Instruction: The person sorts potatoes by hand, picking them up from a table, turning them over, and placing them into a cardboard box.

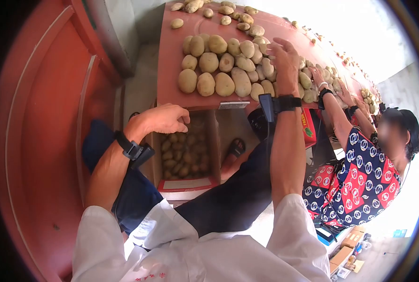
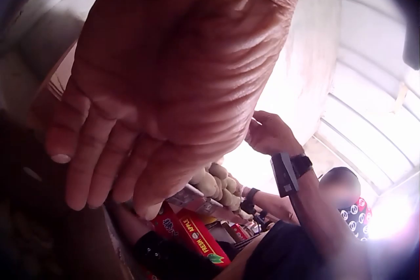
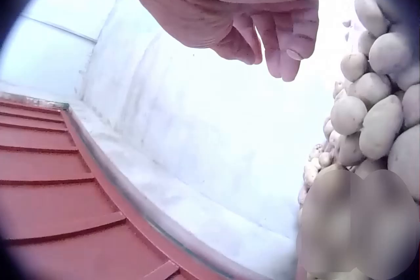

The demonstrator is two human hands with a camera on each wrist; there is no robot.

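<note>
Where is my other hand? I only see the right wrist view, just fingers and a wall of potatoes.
Observer: Your left hand hangs over a cardboard box under the red table.
Operator: Is anything in the box?
Observer: Yes, potatoes in the box, smaller ones piled inside.
Operator: Is my left hand holding one?
Observer: The left wrist view shows its fingers loosely curled and empty.
Operator: Am I alone?
Observer: No, a person in a patterned shirt sits to your right, reaching onto the same table.
</note>
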